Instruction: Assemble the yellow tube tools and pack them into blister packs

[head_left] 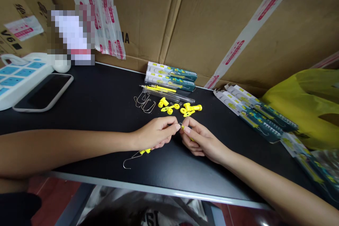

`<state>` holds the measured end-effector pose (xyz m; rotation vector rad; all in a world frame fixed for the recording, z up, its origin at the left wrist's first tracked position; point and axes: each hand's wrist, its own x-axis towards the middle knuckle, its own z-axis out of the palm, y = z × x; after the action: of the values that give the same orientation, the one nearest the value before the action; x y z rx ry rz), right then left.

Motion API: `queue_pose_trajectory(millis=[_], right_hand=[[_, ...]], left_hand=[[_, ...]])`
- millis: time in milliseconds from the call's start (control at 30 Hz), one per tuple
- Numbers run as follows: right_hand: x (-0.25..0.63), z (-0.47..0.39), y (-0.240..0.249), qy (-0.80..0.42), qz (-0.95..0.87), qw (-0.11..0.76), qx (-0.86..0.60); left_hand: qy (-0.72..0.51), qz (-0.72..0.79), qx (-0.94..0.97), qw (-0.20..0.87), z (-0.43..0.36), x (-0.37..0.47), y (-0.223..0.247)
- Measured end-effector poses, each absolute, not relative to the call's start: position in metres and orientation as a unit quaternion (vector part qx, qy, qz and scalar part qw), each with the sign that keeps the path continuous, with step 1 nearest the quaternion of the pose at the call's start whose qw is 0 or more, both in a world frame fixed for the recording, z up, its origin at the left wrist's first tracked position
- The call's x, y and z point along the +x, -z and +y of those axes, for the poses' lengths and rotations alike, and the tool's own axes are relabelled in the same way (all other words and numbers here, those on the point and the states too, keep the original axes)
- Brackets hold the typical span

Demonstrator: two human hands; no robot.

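Note:
My left hand (pixel 159 132) is closed in a pinch at one side of a small curved metal wire (pixel 181 124). My right hand (pixel 200 136) faces it, finger and thumb pinched on a small yellow plastic part (pixel 182 127) touching that wire. Fingers hide most of both pieces. A yellow piece (pixel 145 151) with a bent metal hook (pixel 127 164) shows beneath my left hand; whether the hand touches it I cannot tell. Just beyond the hands lie several loose yellow plastic parts (pixel 169 106), and bent metal hooks (pixel 144 103) to their left.
Clear tubes (pixel 182 97) and yellow rods (pixel 161 88) lie before two printed boxes (pixel 171 77). More boxes (pixel 254 113) and a yellow bag (pixel 302 102) are at right. A phone (pixel 43 91) and power strip (pixel 23 74) sit left. Cardboard (pixel 217 14) walls the back of the black table (pixel 100 113).

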<state>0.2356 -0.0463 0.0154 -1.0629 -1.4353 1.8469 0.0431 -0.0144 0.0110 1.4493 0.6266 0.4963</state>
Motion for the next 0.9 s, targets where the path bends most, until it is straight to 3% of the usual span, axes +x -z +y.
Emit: queue_pose_trajectory(millis=[900], right_hand=[[0.2316,-0.0518,-0.0148,-0.673,-0.513,0.301,-0.439]], left_hand=[[-0.242,0.290,0.634,0.675,-0.0158,0.0451,-0.0102]])
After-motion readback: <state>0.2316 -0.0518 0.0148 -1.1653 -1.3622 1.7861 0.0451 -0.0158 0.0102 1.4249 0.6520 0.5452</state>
